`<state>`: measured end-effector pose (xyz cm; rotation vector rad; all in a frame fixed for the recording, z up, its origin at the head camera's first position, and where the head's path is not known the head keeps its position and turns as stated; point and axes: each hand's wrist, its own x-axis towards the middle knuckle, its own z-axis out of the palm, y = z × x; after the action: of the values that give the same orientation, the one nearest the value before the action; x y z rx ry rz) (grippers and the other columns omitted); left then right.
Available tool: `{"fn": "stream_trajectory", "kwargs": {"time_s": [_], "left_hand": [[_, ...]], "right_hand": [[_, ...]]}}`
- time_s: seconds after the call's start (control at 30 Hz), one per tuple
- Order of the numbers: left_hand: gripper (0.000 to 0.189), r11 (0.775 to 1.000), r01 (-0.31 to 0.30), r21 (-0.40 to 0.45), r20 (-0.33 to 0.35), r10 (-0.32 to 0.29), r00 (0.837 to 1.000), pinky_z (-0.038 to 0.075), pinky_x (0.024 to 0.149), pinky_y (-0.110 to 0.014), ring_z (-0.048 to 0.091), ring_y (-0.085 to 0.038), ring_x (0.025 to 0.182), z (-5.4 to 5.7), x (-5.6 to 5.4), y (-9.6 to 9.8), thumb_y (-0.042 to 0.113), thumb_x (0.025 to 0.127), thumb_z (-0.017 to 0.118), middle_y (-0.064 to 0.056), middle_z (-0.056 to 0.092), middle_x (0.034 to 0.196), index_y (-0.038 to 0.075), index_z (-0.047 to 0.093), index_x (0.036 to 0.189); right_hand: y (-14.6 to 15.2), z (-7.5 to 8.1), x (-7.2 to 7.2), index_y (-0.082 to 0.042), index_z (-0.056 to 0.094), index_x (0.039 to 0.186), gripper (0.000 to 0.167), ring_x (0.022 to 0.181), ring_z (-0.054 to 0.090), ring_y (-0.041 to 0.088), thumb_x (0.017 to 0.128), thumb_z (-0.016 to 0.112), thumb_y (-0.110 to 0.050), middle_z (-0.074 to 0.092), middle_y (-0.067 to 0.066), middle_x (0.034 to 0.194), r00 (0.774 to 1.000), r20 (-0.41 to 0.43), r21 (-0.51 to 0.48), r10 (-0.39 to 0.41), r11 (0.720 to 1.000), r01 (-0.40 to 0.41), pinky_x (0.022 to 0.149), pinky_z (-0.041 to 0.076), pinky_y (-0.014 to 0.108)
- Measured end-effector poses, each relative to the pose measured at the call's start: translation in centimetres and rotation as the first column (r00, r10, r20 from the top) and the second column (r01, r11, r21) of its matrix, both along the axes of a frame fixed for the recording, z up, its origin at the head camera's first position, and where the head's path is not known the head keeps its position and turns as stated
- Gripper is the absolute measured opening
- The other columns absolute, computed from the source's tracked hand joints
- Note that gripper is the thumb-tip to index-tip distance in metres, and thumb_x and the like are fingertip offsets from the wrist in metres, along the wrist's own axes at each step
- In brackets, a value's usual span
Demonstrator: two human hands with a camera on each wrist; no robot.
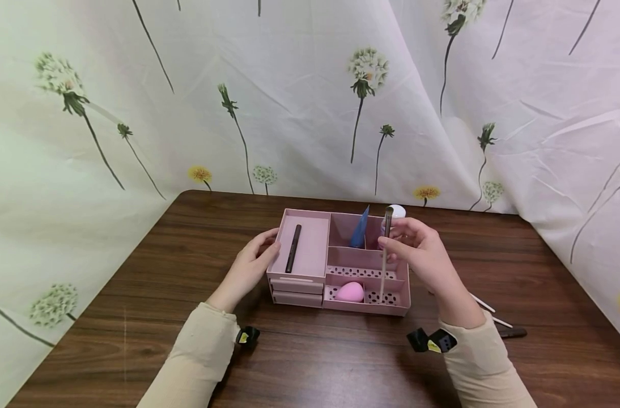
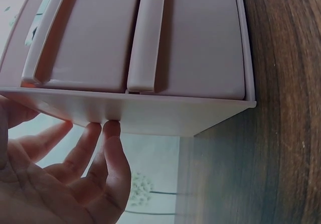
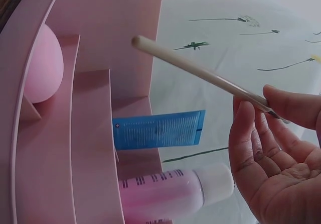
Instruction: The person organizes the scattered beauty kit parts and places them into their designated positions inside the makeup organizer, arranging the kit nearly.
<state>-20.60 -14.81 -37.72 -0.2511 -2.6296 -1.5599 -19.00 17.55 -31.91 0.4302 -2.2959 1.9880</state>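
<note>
My right hand [image 1: 423, 249] pinches a makeup brush [image 1: 386, 243] between thumb and fingers, bristles up, its handle hanging over the front right of a pink organizer [image 1: 335, 306]. In the right wrist view the brush handle [image 3: 185, 68] points away from the fingers. Against the organizer's left side wall rest the fingertips of my left hand [image 1: 246, 263]; the left wrist view shows them touching that wall [image 2: 150, 116]. A pink makeup sponge [image 1: 350, 292] sits in a front compartment. A blue tube [image 1: 360, 229] and a pink bottle with white cap [image 3: 165, 194] stand in the back compartments.
On the organizer's top left tray lies a black pen-like stick [image 1: 293, 248]. Two drawers [image 1: 297, 292] are below it. White sticks [image 1: 483, 303] and a dark flat item [image 1: 513, 333] lie on the wooden table [image 1: 187, 238] beside my right forearm. A flowered curtain [image 1: 300, 113] hangs behind.
</note>
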Motion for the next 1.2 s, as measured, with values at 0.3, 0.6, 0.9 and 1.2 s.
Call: {"fn": "stream_trajectory", "kwargs": {"time_s": [0.3,0.6,0.9,1.2], "left_hand": [[0.046,1.000,0.008,0.002,0.000,-0.008,1.000,0.043,0.097,-0.042,0.057,-0.032,0.116,0.0,-0.1,0.1,0.026,0.105,0.048,-0.021,0.058,0.132,0.007,0.047,0.146],[0.047,1.000,0.008,-0.001,0.007,-0.008,1.000,0.043,0.100,-0.045,0.057,-0.033,0.118,0.1,-0.1,0.1,0.027,0.105,0.048,-0.021,0.057,0.134,0.006,0.046,0.146],[0.046,1.000,0.024,0.007,-0.007,-0.024,1.000,0.043,0.099,-0.044,0.057,-0.033,0.117,0.1,-0.1,0.1,0.026,0.105,0.048,-0.022,0.057,0.133,0.005,0.046,0.146],[0.047,1.000,0.025,0.010,-0.002,-0.025,1.000,0.043,0.099,-0.045,0.057,-0.033,0.118,0.1,0.0,0.1,0.026,0.105,0.048,-0.022,0.057,0.134,0.004,0.045,0.146]], "right_hand": [[-0.9,0.3,-0.6,0.009,0.053,0.125,0.038,0.069,0.065,0.004,0.090,0.066,0.002,0.063,-0.013,0.083,0.999,0.048,0.054,-0.003,0.999,0.001,0.064,0.058,0.030],[-2.3,0.5,-1.7,0.008,0.051,0.135,0.047,0.067,0.066,0.007,0.092,0.067,-0.001,0.060,-0.003,0.086,0.992,0.108,0.062,0.066,0.995,-0.073,0.066,0.059,0.037],[-3.9,0.7,-2.5,0.007,0.048,0.138,0.051,0.066,0.063,0.009,0.092,0.066,-0.002,0.061,-0.002,0.091,0.984,0.149,0.035,0.102,0.994,-0.108,0.066,0.059,0.036],[-5.3,1.1,-3.6,0.002,0.047,0.142,0.054,0.063,0.064,0.011,0.093,0.067,-0.009,0.059,0.003,0.097,0.980,0.165,0.080,0.109,0.989,-0.123,0.066,0.059,0.038]]}}
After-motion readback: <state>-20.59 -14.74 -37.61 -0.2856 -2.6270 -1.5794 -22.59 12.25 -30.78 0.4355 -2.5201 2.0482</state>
